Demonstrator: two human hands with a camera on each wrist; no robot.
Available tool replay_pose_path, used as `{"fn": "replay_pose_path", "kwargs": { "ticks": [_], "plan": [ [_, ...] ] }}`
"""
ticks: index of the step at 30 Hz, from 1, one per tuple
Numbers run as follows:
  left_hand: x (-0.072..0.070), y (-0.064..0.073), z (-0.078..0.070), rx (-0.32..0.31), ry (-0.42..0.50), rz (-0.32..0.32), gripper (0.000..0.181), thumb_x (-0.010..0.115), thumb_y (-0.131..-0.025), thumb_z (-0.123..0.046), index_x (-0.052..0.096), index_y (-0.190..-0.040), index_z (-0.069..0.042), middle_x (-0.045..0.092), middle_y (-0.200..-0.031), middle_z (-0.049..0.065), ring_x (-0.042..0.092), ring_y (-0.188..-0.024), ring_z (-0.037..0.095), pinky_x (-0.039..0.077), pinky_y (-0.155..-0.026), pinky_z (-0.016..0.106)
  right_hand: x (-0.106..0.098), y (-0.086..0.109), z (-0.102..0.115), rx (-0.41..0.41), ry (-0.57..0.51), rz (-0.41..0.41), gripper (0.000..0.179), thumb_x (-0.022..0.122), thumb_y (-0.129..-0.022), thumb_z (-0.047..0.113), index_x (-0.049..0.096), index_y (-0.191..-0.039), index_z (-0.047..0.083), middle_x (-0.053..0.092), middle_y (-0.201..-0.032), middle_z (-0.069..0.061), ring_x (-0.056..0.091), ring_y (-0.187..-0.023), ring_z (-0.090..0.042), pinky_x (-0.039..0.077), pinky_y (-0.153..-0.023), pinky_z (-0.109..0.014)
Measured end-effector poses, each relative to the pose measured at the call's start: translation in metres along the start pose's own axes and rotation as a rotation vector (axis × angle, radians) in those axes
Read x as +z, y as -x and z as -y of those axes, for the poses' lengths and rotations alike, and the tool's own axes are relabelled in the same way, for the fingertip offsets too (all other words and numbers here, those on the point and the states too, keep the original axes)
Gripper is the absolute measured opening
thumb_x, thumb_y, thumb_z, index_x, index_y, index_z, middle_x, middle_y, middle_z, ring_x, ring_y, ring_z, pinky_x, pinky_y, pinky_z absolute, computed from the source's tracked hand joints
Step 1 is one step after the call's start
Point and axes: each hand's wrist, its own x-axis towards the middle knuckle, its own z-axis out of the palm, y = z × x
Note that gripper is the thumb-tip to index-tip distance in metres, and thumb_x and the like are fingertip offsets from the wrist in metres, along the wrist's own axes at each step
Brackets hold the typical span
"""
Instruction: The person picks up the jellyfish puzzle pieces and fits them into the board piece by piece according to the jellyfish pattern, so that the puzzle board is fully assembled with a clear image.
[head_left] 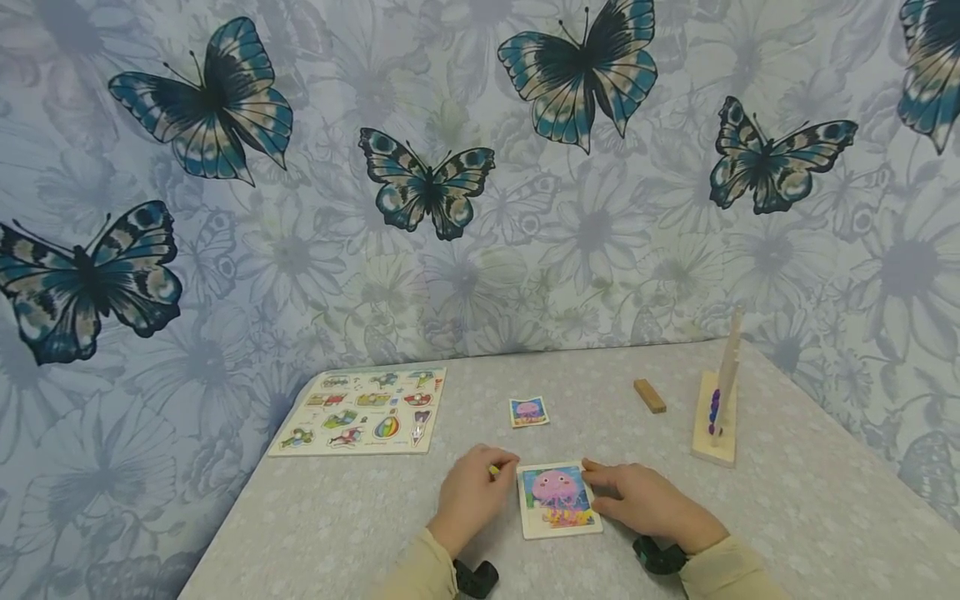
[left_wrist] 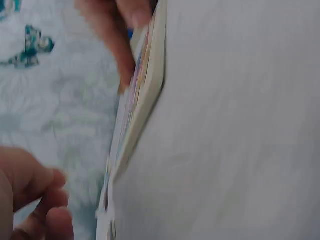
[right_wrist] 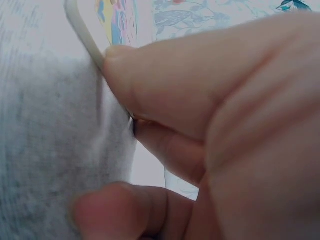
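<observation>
A square wooden jellyfish puzzle (head_left: 558, 496) with a pale frame lies in front of me, a pale patch showing at the picture's lower left. My right hand (head_left: 648, 504) grips its right edge; in the right wrist view the thumb (right_wrist: 150, 85) presses on the frame's rim (right_wrist: 82, 32). Beside the left edge is my left hand (head_left: 472, 496), fingers curled, with a small yellowish piece (head_left: 493, 470) showing between them. That piece is mostly hidden by the fingers. Behind the puzzle lies a small card (head_left: 529, 412) with the same jellyfish picture.
On the left lies a pale board (head_left: 300, 425) with several vehicle and toy pictures. A brown wooden block (head_left: 649, 396) rests at the back right. Farther right, an upright wooden stand (head_left: 716, 442) carries purple beads. A butterfly-patterned wall (head_left: 465, 292) borders the table's back.
</observation>
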Motion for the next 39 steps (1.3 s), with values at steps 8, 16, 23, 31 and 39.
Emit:
{"fn": "replay_pose_path", "kwargs": {
  "ticks": [8,16,23,31,39],
  "plan": [
    [-0.021,-0.010,0.038,-0.132,0.062,-0.052,0.020,0.070,-0.097,-0.019,0.075,-0.116,-0.015,0.069,-0.099,-0.002,0.061,-0.082,0.010,0.051,-0.069,0.031,-0.001,0.002,0.001,0.011,0.000,-0.007,0.048,0.071,-0.097,0.025,0.064,-0.139,0.002,0.054,-0.152,-0.014,0.053,-0.137,-0.042,0.042,-0.106,-0.063],
    [-0.025,-0.013,0.044,-0.072,-0.035,0.097,0.024,0.079,-0.090,-0.032,0.077,-0.111,-0.020,0.068,-0.101,-0.006,0.063,-0.089,0.010,0.051,-0.076,0.036,-0.001,0.003,-0.001,-0.001,-0.012,-0.014,0.049,0.071,-0.098,0.027,0.063,-0.139,0.001,0.053,-0.153,-0.014,0.051,-0.138,-0.043,0.040,-0.108,-0.064],
    [-0.027,-0.013,0.044,-0.085,-0.032,0.111,0.020,0.082,-0.087,-0.033,0.074,-0.102,-0.023,0.066,-0.099,-0.007,0.060,-0.087,0.009,0.049,-0.076,0.035,0.001,0.002,-0.002,-0.005,-0.015,-0.017,0.050,0.071,-0.097,0.027,0.063,-0.139,0.001,0.053,-0.153,-0.014,0.051,-0.138,-0.044,0.040,-0.108,-0.064],
    [-0.028,-0.010,0.051,-0.059,0.008,0.136,0.024,0.083,-0.085,-0.037,0.070,-0.102,-0.025,0.068,-0.097,-0.011,0.057,-0.078,0.007,0.046,-0.069,0.029,0.002,0.000,-0.002,0.008,-0.018,-0.008,0.050,0.072,-0.097,0.027,0.063,-0.139,0.002,0.053,-0.153,-0.013,0.051,-0.139,-0.043,0.040,-0.108,-0.064],
    [-0.030,-0.009,0.057,0.000,0.065,0.184,0.039,0.082,-0.088,-0.034,0.073,-0.125,-0.025,0.065,-0.088,-0.012,0.055,-0.069,0.005,0.044,-0.062,0.025,0.004,-0.001,-0.002,0.032,-0.024,-0.003,0.050,0.072,-0.097,0.028,0.063,-0.140,0.004,0.053,-0.153,-0.012,0.051,-0.139,-0.042,0.041,-0.108,-0.063]
  ]
}}
